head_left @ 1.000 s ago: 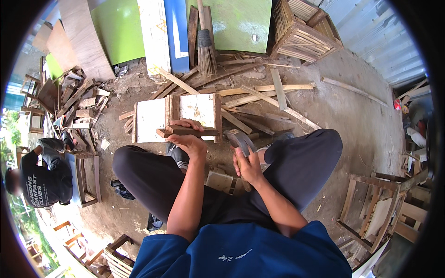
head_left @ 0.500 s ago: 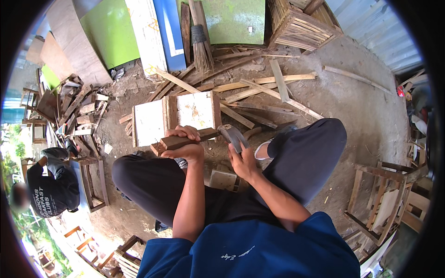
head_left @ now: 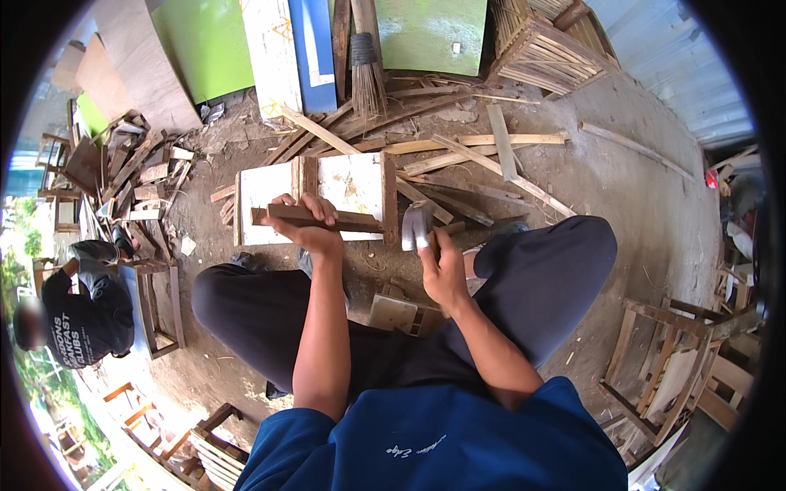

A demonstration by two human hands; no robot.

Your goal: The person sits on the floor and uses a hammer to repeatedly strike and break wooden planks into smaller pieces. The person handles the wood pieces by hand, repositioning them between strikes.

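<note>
Drawn apart since half a second ago, I observe remotely, are the wooden piece [head_left: 354, 222], grasped by the left hand [head_left: 307, 229] above the white panel [head_left: 350, 184], and the hammer [head_left: 416, 227], gripped by the right hand [head_left: 444, 274], right of this panel.

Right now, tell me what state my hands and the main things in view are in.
Left hand: gripping the wood block
Right hand: closed around the hammer
Wood block: held, apart from the hammer
Hammer: held, head up, slightly blurred
White-panelled wooden piece: white side up, stained
Broom: upright, bristles down
Blue board: standing upright
</note>
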